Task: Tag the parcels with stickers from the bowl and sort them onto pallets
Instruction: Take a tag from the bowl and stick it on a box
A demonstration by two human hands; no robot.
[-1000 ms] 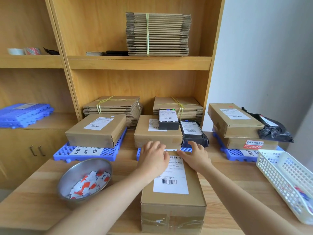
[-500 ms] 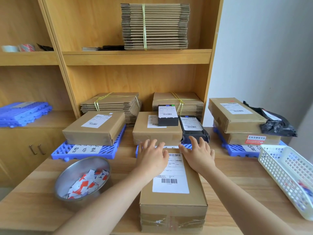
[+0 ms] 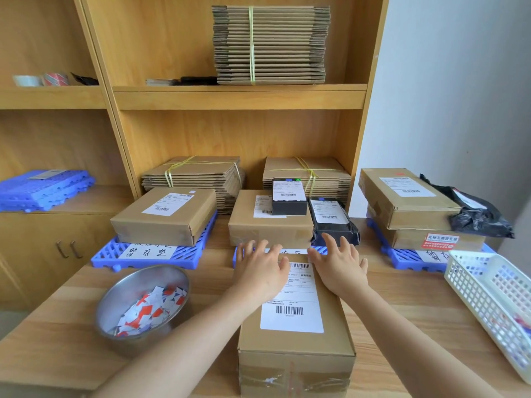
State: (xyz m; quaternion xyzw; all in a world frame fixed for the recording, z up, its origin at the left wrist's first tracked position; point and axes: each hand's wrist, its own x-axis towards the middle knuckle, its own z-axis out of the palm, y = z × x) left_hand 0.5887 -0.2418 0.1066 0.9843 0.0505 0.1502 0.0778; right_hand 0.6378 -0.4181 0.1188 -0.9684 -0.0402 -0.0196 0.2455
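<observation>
Nearest lies a long cardboard parcel [image 3: 296, 349], set lengthwise on the wooden table [image 3: 408, 308] with its white shipping label [image 3: 293, 308] facing up. The left hand [image 3: 260, 272] and right hand [image 3: 342, 267] rest flat on its far end, fingers straight and spread, gripping nothing (the fingertips reach past the far edge). Left of the parcel stands the steel bowl [image 3: 129, 285] of red, white and blue stickers [image 3: 149, 310]; a white mesh basket [image 3: 474, 288] sits far right. Beyond are three blue pallets. The left pallet [image 3: 106, 255] bears one box [image 3: 163, 222]. The middle pallet [image 3: 236, 255] bears a brown box [image 3: 267, 231] topped by a small black box [image 3: 288, 206], with a black mailer bag [image 3: 333, 225] beside. The right pallet [image 3: 402, 259] bears two stacked boxes [image 3: 408, 202]. Bundled flat cartons [image 3: 195, 176] fill the shelf unit [image 3: 238, 96] behind.
</observation>
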